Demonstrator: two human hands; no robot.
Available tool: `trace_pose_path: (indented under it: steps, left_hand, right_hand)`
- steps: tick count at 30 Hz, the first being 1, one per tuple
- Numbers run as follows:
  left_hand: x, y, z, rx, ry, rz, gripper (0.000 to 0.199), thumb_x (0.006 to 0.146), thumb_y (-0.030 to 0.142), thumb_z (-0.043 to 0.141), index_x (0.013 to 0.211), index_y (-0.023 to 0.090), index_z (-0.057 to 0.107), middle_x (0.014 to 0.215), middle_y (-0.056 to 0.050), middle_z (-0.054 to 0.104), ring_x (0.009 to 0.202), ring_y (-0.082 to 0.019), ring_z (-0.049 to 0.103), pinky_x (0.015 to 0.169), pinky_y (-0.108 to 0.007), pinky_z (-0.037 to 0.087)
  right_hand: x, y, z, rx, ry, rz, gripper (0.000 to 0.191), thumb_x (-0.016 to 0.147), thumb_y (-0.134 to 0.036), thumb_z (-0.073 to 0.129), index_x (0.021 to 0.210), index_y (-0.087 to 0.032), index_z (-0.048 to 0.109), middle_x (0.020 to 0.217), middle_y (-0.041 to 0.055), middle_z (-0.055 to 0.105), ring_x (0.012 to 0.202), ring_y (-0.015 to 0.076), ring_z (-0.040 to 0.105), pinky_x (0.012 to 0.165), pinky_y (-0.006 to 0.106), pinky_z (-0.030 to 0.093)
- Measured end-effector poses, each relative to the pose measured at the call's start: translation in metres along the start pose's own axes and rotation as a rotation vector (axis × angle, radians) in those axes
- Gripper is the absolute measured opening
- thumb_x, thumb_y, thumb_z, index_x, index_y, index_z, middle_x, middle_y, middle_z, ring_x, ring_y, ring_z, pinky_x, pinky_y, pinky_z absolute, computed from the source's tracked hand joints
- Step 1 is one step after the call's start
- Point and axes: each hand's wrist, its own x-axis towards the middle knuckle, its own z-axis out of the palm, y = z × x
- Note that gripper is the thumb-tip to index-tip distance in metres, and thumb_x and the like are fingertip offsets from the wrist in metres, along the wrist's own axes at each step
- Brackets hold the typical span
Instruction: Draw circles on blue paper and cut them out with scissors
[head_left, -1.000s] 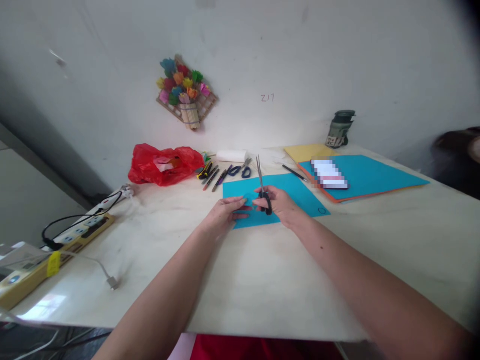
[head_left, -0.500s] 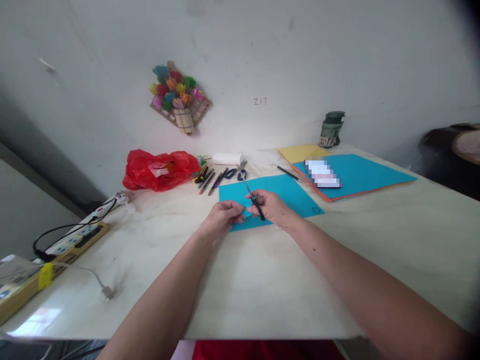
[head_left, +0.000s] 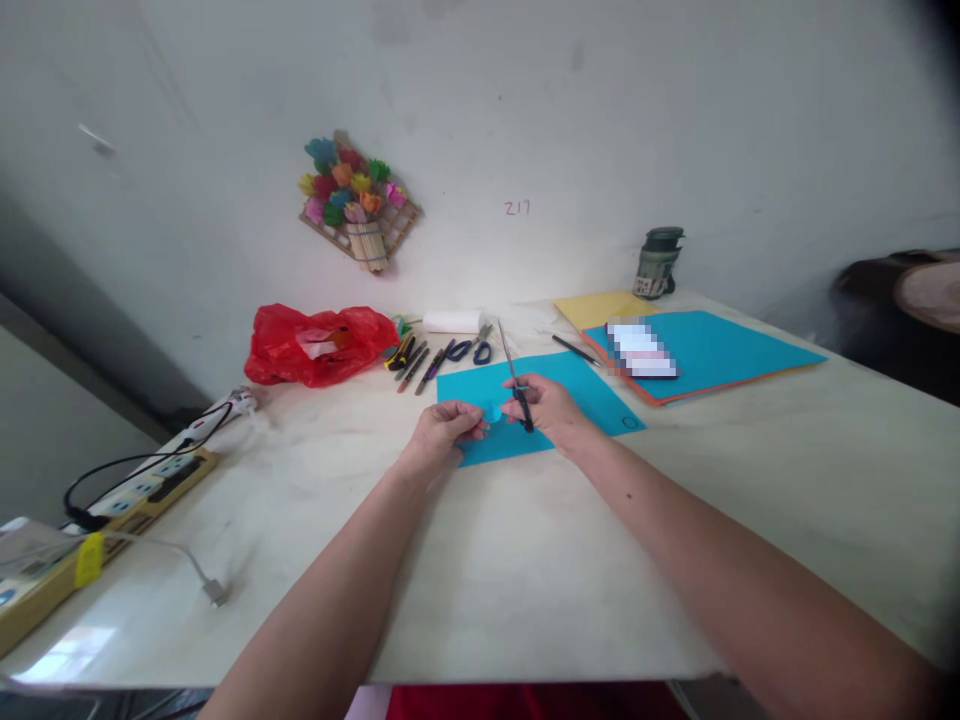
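In the head view, the left hand [head_left: 448,432] pinches a small blue paper piece [head_left: 493,413] between thumb and fingers, over the near left part of the blue sheet [head_left: 540,385]. Just right of it, the right hand [head_left: 541,405] grasps the black-handled scissors [head_left: 520,392], blades pointing up and away from the person; its fingertips are close to the piece, but whether they touch it is unclear. Beyond the left hand, blue-handled scissors [head_left: 471,348] and markers [head_left: 423,368] lie on the table [head_left: 525,560]. Right of and beyond the right hand, a phone [head_left: 642,348] rests on stacked colored sheets [head_left: 739,345].
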Motion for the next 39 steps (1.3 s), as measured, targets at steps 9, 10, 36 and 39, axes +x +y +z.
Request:
trace_pose_path:
  steps: [9,10,36,39]
  left_hand:
    - [-0.0008,0.0023,0.0009,-0.048,-0.039,-0.027,0.025,0.064,0.036,0.068,0.068,0.012,0.061,0.065,-0.006,0.064,0.057,-0.014,0.059,0.060,-0.025,0.046]
    - [0.0002,0.0025,0.0003,-0.083,-0.042,-0.052,0.028,0.066,0.040,0.065,0.068,0.012,0.061,0.065,-0.007,0.064,0.058,-0.015,0.059,0.060,-0.026,0.046]
    - [-0.0004,0.0006,-0.0040,0.050,0.010,0.030,0.020,0.064,0.033,0.069,0.068,0.014,0.063,0.060,-0.003,0.061,0.054,-0.012,0.057,0.058,-0.025,0.044]
    - [-0.0002,0.0001,-0.0040,0.035,0.019,0.028,0.020,0.063,0.032,0.069,0.069,0.014,0.063,0.059,-0.002,0.061,0.053,-0.012,0.057,0.058,-0.025,0.044]
  right_hand:
    - [0.0020,0.0028,-0.0015,-0.008,-0.006,-0.039,0.037,0.052,-0.016,0.065,0.087,-0.016,0.054,0.057,-0.0033,0.058,0.051,0.0101,0.054,0.053,0.025,0.045]
    - [0.0021,0.0026,-0.0015,-0.006,-0.013,-0.042,0.036,0.053,-0.015,0.064,0.088,-0.016,0.054,0.057,-0.0033,0.058,0.051,0.0099,0.053,0.053,0.024,0.044]
    - [0.0003,0.0007,0.0007,-0.026,-0.010,0.045,0.042,0.051,-0.024,0.073,0.086,-0.018,0.052,0.058,-0.0034,0.058,0.045,0.0090,0.052,0.048,0.023,0.042]
    - [-0.0018,0.0007,0.0034,-0.022,-0.047,0.064,0.041,0.051,-0.020,0.072,0.086,-0.018,0.051,0.060,-0.0032,0.059,0.048,0.0093,0.054,0.050,0.023,0.044]
